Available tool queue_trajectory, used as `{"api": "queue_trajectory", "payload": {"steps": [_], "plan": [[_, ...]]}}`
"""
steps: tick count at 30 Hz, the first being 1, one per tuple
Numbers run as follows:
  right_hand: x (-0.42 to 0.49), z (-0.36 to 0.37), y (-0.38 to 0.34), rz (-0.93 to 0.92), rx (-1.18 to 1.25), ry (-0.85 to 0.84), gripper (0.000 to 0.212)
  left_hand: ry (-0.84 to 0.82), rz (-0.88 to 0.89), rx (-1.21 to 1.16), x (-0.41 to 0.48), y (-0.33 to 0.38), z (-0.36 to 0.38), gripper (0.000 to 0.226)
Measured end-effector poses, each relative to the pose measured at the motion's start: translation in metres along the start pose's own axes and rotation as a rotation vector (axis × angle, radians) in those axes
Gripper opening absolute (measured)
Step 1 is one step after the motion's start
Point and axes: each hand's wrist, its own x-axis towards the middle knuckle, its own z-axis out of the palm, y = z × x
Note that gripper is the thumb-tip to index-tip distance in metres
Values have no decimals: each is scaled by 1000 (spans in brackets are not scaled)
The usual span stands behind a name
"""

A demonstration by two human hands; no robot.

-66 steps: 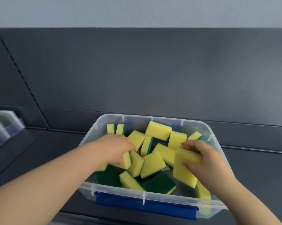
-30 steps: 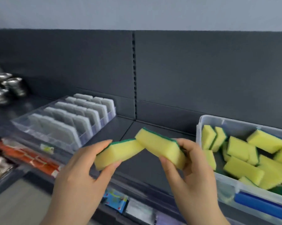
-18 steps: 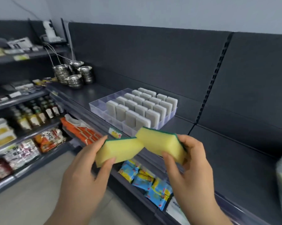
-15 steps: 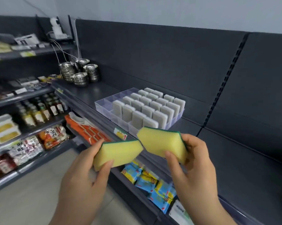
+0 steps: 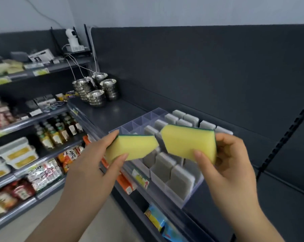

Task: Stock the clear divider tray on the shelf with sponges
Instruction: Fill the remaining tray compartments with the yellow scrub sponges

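My left hand point(image 5: 93, 165) grips a yellow sponge with a green back point(image 5: 133, 148) between thumb and fingers. My right hand point(image 5: 230, 161) grips a second yellow and green sponge point(image 5: 188, 142). Both sponges hover just in front of and above the clear divider tray point(image 5: 193, 194) on the dark shelf. Grey-white sponges point(image 5: 181, 180) stand upright in most of the tray's compartments. The compartments at the tray's far left end point(image 5: 139, 122) look empty. The hands and sponges hide the middle of the tray.
Stacks of steel bowls point(image 5: 97, 88) stand on the shelf beyond the tray. A dark back panel point(image 5: 200, 75) rises behind it. Lower shelves hold packaged goods point(image 5: 42, 172) and bottles point(image 5: 58, 131) at the left. A price label point(image 5: 140, 178) hangs on the shelf's front edge.
The view has swung left from the sponge bin to the divider tray. Both hands carried their sponges along and now sit closer over the tray.
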Motion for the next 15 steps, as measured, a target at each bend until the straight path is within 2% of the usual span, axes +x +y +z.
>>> {"api": "queue_trajectory", "payload": {"steps": [5, 9, 15], "plan": [[45, 4, 28, 67, 4, 13, 33, 69, -28, 20, 34, -20, 27, 46], [59, 12, 49, 128, 33, 7, 33, 30, -101, -3, 54, -41, 47, 48], [81, 21, 70, 148, 8, 83, 25, -11, -40, -69, 99, -73, 75, 51]]}}
